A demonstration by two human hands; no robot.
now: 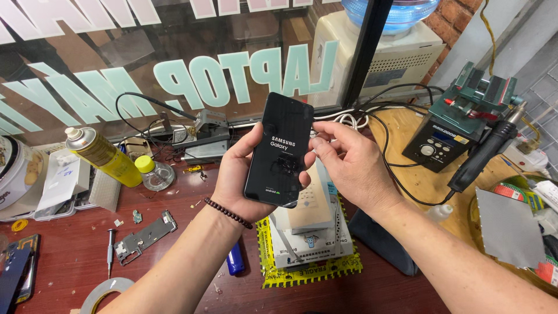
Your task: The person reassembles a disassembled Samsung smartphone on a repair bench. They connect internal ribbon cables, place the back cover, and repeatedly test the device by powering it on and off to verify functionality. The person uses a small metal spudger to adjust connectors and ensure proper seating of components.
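A black smartphone (281, 150) with its screen lit, held upright and slightly tilted above the cluttered workbench.

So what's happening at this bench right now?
A person holds a black smartphone upright over a cluttered red-brown workbench. The left hand cradles it from behind and below, while the right hand pinches its right edge. The screen is lit with a start-up logo. Below lie a yellow spray can, a screwdriver, a loose circuit frame and a hot-air station.
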